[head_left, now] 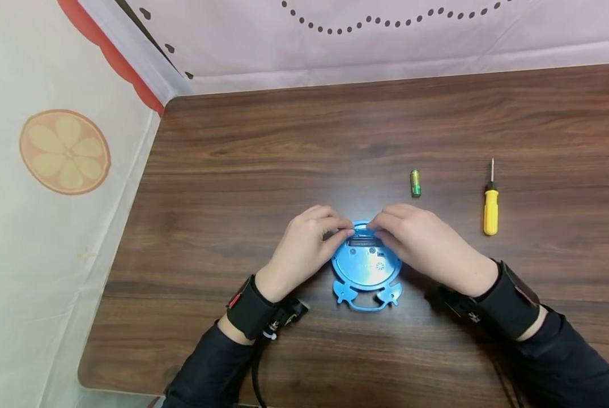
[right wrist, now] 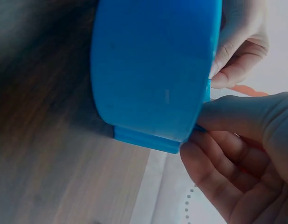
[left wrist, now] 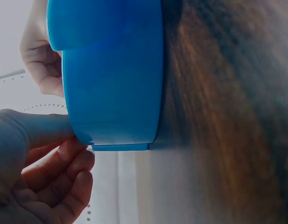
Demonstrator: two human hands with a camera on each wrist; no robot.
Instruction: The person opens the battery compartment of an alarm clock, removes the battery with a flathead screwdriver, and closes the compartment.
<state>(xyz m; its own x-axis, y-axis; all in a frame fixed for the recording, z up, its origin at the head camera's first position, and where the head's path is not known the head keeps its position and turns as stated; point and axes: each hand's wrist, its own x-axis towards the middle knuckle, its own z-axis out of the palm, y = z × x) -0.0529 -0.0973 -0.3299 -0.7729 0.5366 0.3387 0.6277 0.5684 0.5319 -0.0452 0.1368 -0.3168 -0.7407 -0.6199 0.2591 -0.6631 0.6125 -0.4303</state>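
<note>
A blue clock-shaped case point(head_left: 367, 271) is seen lying back-up on the wooden surface point(head_left: 284, 141), directly between the two hands. Its stand feet are turned toward the person and its upper edge, with an open slot-like compartment, is turned away. The long axis of that compartment is set crosswise, running from one hand to the other.

The left hand point(head_left: 304, 249) is brought in from the case's left side, the right hand point(head_left: 426, 243) from its right; the fingertips of both are met at the far upper edge of the case, almost touching one another. Both hands are curled and pinched on that edge: in the left wrist view the thumb point(left wrist: 41, 130) is pressed against the blue rim point(left wrist: 111, 70), and in the right wrist view a thumb point(right wrist: 237, 116) is laid on the same rim point(right wrist: 153, 70). Neither hand is nearer; the case is held evenly.

A green battery point(head_left: 415, 183) is found just beyond the right hand, lengthwise away from the person. A yellow-handled screwdriver point(head_left: 490, 204) is placed farther out on the right hand's side, also lengthwise, well apart from the case.
</note>
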